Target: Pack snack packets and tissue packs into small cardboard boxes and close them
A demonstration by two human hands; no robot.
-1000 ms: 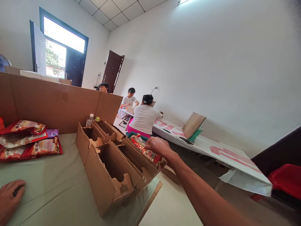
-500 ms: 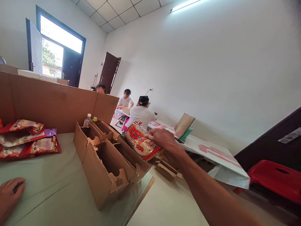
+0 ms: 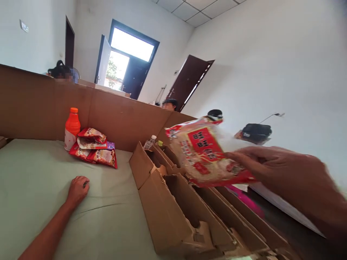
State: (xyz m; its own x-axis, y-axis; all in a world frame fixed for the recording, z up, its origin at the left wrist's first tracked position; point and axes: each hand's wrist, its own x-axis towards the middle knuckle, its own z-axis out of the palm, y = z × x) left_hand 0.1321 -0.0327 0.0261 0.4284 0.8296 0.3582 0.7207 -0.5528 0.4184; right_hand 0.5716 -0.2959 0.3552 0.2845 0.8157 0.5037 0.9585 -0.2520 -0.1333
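My right hand (image 3: 268,169) pinches the edge of a clear and red food packet (image 3: 202,153) with a red label. It holds the packet up over the open cardboard boxes (image 3: 162,202), at their right side. My left hand (image 3: 78,187) rests on the green table cover (image 3: 114,213), fingers curled in and no object showing in them. Beyond it lies a small pile of red snack packets (image 3: 103,157), with a purple pack (image 3: 110,145) partly hidden among them.
An orange-capped bottle (image 3: 72,128) stands behind the pile. A cardboard partition (image 3: 119,115) lines the table's back. A clear bottle (image 3: 150,142) and a yellow-green cap (image 3: 159,143) show at the boxes' far end. Several people sit beyond, one person (image 3: 256,133) at the right.
My view has swung left. My right hand has brought the packet closer and higher, over the boxes. The left hand stays on the table, and the orange-capped bottle is now fully in view.
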